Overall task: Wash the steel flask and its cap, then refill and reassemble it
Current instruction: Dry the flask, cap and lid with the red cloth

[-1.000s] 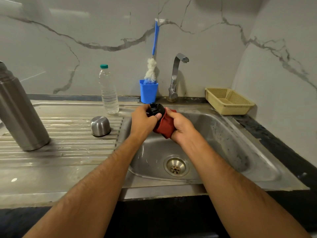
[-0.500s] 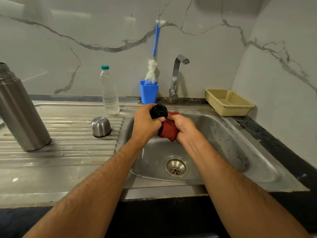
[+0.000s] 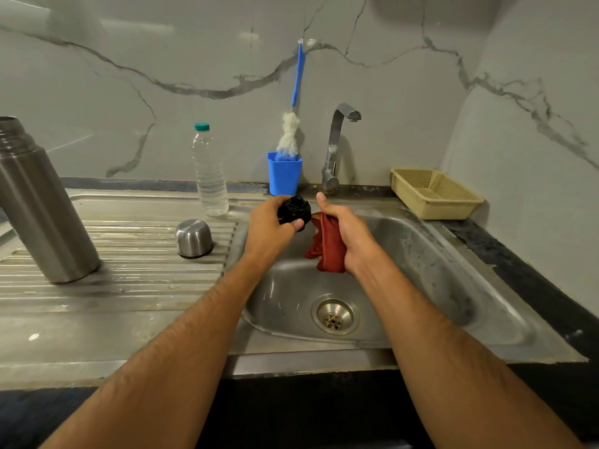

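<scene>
While raised over the sink (image 3: pixel 486 286), left hand (image 3: pixel 270 225) clutching black stopper (image 3: pixel 293 212), right hand (image 3: pixel 350 234) gripping red cloth (image 3: pixel 327 247), thumb up

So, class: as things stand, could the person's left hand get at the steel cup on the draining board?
Probably not yet: the path from the left hand to the steel cup looks free of obstacles, but that hand grips the black stopper, which it must put down first.
</scene>
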